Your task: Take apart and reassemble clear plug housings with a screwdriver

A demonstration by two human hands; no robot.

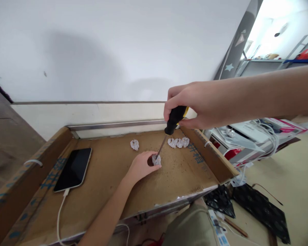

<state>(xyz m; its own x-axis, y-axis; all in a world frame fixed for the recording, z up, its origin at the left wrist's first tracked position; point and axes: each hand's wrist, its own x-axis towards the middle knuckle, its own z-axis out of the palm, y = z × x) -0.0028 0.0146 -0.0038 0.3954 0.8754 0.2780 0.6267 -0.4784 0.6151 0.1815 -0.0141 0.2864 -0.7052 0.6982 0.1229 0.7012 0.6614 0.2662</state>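
Screwdriver tip applied to a white plastic plug part, held at the surface.

Left hand (pixel 143 164): thumb and index finger nearly closed, gripping the plug part (pixel 157 160) by its sides; right hand (pixel 187 102): fingers wrapped around the black-and-yellow handle of the screwdriver (pixel 175 119), raised above the left fingers; shaft tilted, its tip meeting the plug part between the left fingertips; a single plug piece (pixel 135 145) lies beyond the left fingers, slightly to their left; three plug pieces (pixel 178 142) sit in a row to the right of the left fingers; a smartphone (pixel 74 169) with a white cable (pixel 59 218) lies well left of them on the cardboard-lined surface (pixel 105 171).
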